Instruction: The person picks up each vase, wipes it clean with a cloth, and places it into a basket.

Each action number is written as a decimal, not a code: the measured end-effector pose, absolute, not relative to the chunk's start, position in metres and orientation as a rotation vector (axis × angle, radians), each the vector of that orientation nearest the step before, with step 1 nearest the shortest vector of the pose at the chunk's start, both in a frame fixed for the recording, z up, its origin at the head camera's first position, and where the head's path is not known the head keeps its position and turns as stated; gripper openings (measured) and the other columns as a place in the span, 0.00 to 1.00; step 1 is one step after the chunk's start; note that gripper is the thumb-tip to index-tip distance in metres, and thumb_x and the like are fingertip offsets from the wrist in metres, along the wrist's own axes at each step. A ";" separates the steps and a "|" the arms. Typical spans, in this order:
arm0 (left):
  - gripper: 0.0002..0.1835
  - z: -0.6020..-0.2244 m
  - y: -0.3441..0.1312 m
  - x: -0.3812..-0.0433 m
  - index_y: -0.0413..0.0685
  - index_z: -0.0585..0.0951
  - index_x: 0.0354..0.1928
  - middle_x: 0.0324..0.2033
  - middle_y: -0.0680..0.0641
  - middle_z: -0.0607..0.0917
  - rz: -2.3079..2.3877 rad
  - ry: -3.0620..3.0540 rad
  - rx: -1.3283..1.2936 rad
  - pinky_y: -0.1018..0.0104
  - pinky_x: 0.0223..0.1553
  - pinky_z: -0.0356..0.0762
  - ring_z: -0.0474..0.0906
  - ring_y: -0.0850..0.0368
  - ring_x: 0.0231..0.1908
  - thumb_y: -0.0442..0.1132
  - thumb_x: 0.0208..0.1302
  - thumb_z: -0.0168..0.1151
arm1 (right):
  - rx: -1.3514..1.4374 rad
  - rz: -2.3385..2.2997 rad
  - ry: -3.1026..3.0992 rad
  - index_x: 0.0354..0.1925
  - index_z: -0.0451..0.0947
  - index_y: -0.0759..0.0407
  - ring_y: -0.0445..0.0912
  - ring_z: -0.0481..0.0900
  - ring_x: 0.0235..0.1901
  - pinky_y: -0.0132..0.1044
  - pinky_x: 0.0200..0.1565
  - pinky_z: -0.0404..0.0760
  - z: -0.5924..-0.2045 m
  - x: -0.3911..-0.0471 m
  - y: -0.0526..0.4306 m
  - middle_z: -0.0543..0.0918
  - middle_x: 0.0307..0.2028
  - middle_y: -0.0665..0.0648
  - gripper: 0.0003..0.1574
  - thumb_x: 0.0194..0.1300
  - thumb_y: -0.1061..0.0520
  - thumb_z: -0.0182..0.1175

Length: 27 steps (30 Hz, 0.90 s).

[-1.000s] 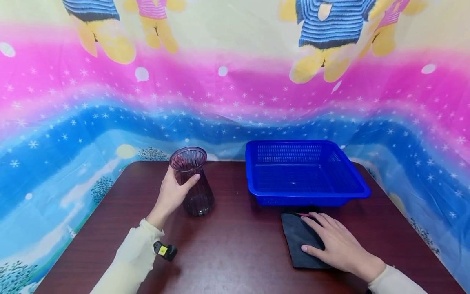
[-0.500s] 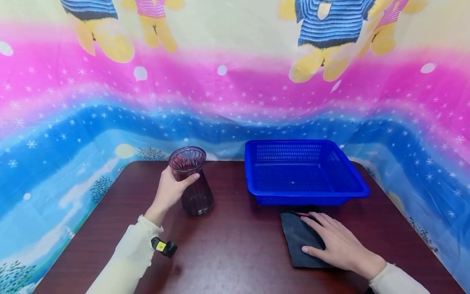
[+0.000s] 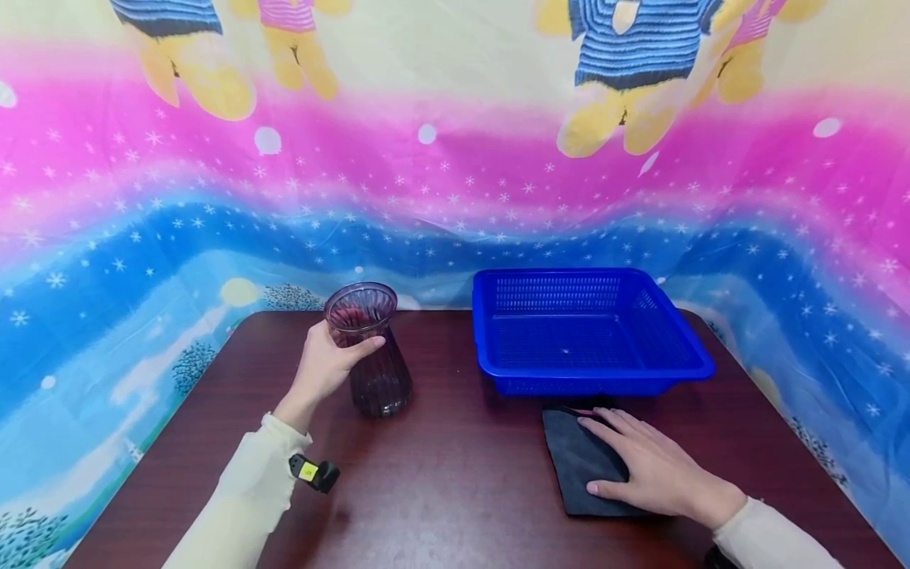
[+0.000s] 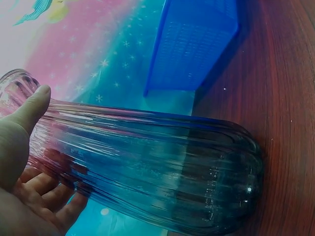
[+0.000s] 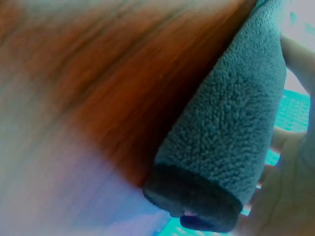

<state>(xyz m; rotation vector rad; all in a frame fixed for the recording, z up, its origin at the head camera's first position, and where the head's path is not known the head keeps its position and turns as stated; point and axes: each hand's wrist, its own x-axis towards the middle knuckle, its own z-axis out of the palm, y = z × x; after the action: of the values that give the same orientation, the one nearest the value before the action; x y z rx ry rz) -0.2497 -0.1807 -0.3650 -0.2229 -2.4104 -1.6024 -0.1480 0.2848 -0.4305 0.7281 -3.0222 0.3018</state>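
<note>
My left hand [image 3: 329, 365] grips a purple ribbed glass vase [image 3: 381, 379] round its narrow neck, thumb on the near side and fingers on the far side. The vase has a flared rim and tilts slightly, its base at the table. In the left wrist view, the clear glass vase [image 4: 147, 157] fills the middle, with the thumb [image 4: 34, 105] near its rim. On the right, my right hand [image 3: 650, 466] rests with fairly straight fingers on a dark folded cloth [image 3: 579, 462]. The right wrist view shows the fuzzy cloth [image 5: 221, 103] up close, the fingers partly hidden beyond it.
A blue plastic basket [image 3: 593, 371] with perforated walls stands at the back right, just beyond the cloth. Both things are on a dark reddish wooden table [image 3: 455, 490]. A printed cloth backdrop [image 3: 426, 190] hangs behind the table and along its sides.
</note>
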 end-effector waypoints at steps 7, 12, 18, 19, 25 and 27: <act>0.24 -0.367 -0.181 -0.251 0.39 0.82 0.54 0.47 0.35 0.88 -1.612 -2.400 -0.232 0.78 0.45 0.78 0.82 0.75 0.38 0.42 0.58 0.76 | 0.762 0.371 -3.121 0.77 0.60 0.46 0.66 0.64 0.73 0.65 0.62 0.72 -0.427 -0.153 0.286 0.65 0.74 0.63 0.65 0.51 0.15 0.60; 0.25 -0.367 -0.181 -0.252 0.39 0.82 0.54 0.47 0.36 0.88 -1.603 -2.405 -0.229 0.78 0.45 0.78 0.82 0.75 0.39 0.43 0.58 0.76 | 0.760 0.441 -3.192 0.79 0.56 0.49 0.68 0.59 0.75 0.67 0.64 0.70 -0.425 -0.157 0.286 0.60 0.77 0.66 0.72 0.47 0.15 0.64; 0.24 -0.366 -0.180 -0.252 0.40 0.82 0.54 0.47 0.37 0.89 -1.602 -2.411 -0.218 0.77 0.45 0.78 0.82 0.75 0.38 0.43 0.58 0.76 | 0.764 0.449 -3.203 0.78 0.56 0.53 0.70 0.56 0.75 0.69 0.64 0.68 -0.426 -0.161 0.285 0.59 0.77 0.67 0.77 0.42 0.15 0.66; 0.24 -0.366 -0.180 -0.252 0.40 0.82 0.54 0.46 0.37 0.89 -1.605 -2.410 -0.217 0.77 0.45 0.78 0.82 0.75 0.38 0.43 0.58 0.76 | 0.762 0.445 -3.199 0.78 0.56 0.54 0.70 0.57 0.75 0.69 0.64 0.68 -0.427 -0.161 0.284 0.59 0.77 0.67 0.78 0.41 0.15 0.67; 0.24 -0.366 -0.180 -0.252 0.39 0.82 0.54 0.46 0.37 0.89 -1.607 -2.402 -0.217 0.77 0.45 0.78 0.82 0.75 0.38 0.42 0.58 0.76 | 0.754 0.390 -3.169 0.77 0.60 0.53 0.69 0.63 0.72 0.69 0.63 0.68 -0.428 -0.163 0.282 0.66 0.73 0.66 0.78 0.38 0.14 0.67; 0.24 -0.366 -0.180 -0.252 0.39 0.82 0.54 0.46 0.37 0.89 -1.608 -2.403 -0.215 0.78 0.45 0.78 0.82 0.75 0.38 0.42 0.58 0.76 | 0.744 0.366 -3.164 0.76 0.61 0.52 0.68 0.65 0.71 0.68 0.63 0.69 -0.429 -0.163 0.282 0.69 0.72 0.64 0.77 0.37 0.14 0.67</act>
<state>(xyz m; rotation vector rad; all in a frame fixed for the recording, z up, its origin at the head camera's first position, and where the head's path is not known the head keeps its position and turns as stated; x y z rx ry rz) -0.2517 -0.1803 -0.3665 -0.2151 -2.4028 -1.6076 -0.1629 0.2816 -0.4287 0.7435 -3.1643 0.3665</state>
